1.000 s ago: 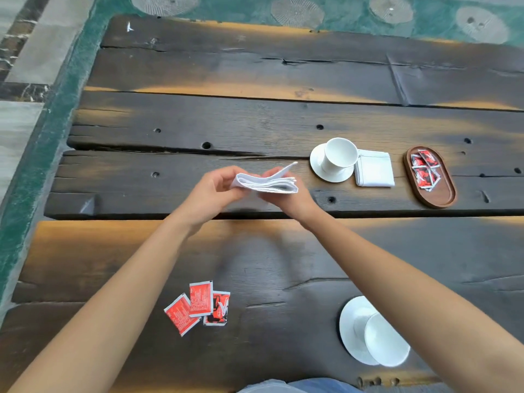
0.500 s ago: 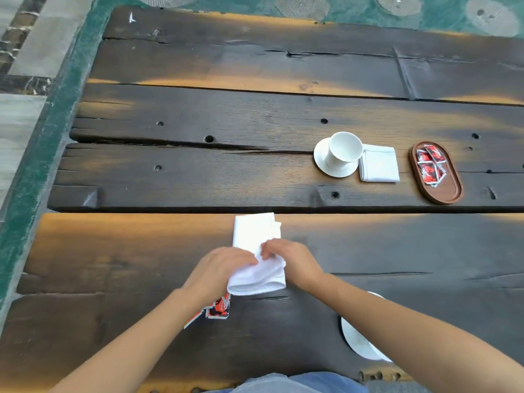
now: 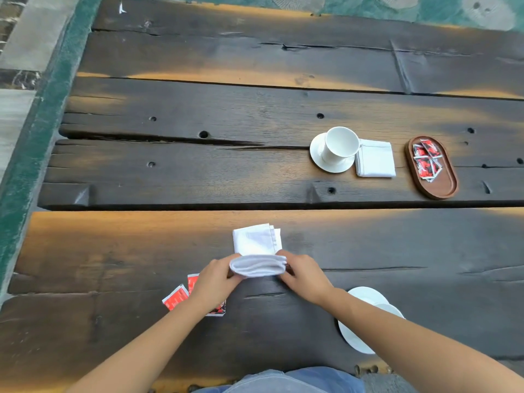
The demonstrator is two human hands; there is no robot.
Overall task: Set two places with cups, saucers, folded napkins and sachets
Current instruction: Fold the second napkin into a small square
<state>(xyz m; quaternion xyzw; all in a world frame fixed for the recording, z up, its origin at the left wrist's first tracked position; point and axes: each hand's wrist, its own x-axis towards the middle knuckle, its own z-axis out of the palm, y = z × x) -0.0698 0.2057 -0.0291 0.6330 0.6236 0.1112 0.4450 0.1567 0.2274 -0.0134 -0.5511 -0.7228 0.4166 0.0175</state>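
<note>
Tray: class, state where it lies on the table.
Head view: the tray lies far right on the table, just right of the napkin beside the far cup.

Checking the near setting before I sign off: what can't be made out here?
Head view only:
Near white cup and saucer: mostly covered by the right forearm.
Loose red sachets: partly under the left hand; count unclear.
Red sachets in the brown oval wooden tray: too small to count or read.

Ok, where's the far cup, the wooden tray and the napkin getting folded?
far cup point(image 3: 341, 143), head view, on its white inside.
wooden tray point(image 3: 441, 186), head view, on its bare near end.
near napkin point(image 3: 255, 239), head view, on its flat far half.
</note>
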